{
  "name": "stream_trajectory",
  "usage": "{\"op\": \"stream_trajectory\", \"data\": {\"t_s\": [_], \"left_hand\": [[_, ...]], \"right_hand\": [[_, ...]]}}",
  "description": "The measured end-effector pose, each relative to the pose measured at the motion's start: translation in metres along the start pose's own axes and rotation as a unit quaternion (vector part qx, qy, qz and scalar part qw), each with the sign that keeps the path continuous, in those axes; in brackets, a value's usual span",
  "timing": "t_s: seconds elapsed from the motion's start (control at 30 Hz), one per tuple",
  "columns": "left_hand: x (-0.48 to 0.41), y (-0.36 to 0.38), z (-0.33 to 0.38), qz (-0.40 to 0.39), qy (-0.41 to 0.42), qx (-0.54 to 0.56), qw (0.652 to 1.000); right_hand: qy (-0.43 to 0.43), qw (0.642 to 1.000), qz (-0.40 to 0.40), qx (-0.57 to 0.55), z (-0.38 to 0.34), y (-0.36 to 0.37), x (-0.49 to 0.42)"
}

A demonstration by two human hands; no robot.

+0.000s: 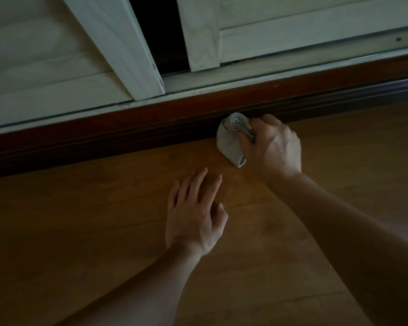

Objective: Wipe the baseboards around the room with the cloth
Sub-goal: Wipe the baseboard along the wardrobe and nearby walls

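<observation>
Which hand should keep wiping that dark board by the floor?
The right hand, most likely: it grips the cloth right against the baseboard. The left hand lies spread on the floor, holding nothing.

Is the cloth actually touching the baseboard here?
Touching. The head view shows the right hand gripping the bunched cloth, whose upper end is pressed against the dark baseboard, with no floor visible between them.

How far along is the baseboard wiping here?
Done: cannot tell; no stretch looks visibly cleaner in this dim view. In hand: right hand grips the bunched cloth against the baseboard; left hand seems braced open on the floor. Left: unknown; only this stretch shows.
</observation>
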State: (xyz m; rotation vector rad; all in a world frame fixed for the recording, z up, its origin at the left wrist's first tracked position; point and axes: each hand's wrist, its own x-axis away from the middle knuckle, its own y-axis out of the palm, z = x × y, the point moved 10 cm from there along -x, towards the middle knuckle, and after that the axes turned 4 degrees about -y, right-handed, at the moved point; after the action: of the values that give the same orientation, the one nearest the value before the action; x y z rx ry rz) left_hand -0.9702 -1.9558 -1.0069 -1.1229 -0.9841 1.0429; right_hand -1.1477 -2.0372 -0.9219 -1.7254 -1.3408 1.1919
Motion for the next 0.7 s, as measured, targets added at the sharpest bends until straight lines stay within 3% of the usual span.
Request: {"op": "stream_trajectory", "data": {"t_s": [0.3, 0.47, 0.7], "left_hand": [[-0.001, -0.001, 0.002, -0.001, 0.0, -0.006, 1.0], [-0.001, -0.002, 0.002, -0.004, -0.003, -0.012, 1.0], [-0.001, 0.0, 0.001, -0.014, -0.005, -0.02, 1.0]], "right_hand": [[0.012, 0.999, 0.015, -0.046, -0.009, 0.004, 0.006], [-0.036, 0.998, -0.015, -0.043, -0.035, 0.014, 0.001], [0.089, 0.995, 0.034, -0.029, 0.047, -0.017, 0.011]]}}
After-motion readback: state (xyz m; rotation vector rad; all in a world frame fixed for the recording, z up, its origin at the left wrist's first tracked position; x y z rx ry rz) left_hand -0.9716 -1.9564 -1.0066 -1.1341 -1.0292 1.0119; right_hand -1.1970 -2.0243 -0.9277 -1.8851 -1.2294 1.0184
